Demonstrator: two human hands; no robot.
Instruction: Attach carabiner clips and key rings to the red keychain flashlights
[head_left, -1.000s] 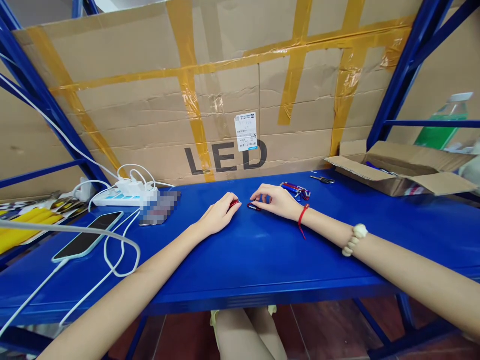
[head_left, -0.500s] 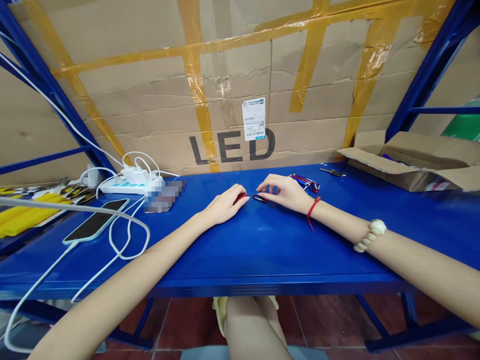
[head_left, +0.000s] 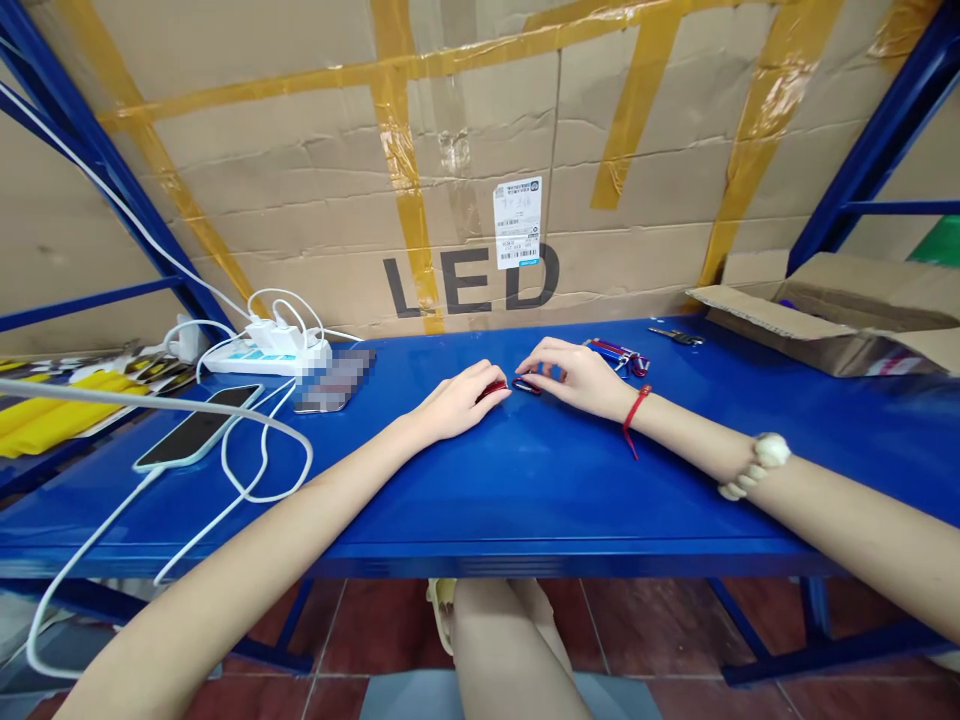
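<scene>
A large cardboard panel (head_left: pixel 300 220) fills the upper part of the frame, crossed by strips of amber tape and printed LED in dark letters at its lower middle. Below it a glossy blue bench (head_left: pixel 465 500) spans the frame from side to side. An open carton (head_left: pixel 795 350) sits at the right, its flaps spread. The person's bare forearms come in from the lower corners, the right one with a beaded bracelet (head_left: pixel 756 468) and a red cord (head_left: pixel 637 420) at the wrist. The left hand (head_left: pixel 466 400), at the centre, has its fingers and thumb closed on a small red piece (head_left: pixel 491 389), mostly covered. The right hand (head_left: pixel 581 378), just right of centre, has its fingers curved, with a gap between thumb and forefinger; their tips meet at a small dark red-edged loop (head_left: pixel 528 386), though whether they grip it cannot be told. At the left lie a phone (head_left: pixel 199 428) with a white cable, a power strip (head_left: pixel 238 360) with white plugs, and a blurred-out flat object (head_left: pixel 335 382). Just behind the right hand is a little cluster of red and blue pieces (head_left: pixel 616 355); right of it, keys (head_left: pixel 676 337) lie near the panel.
</scene>
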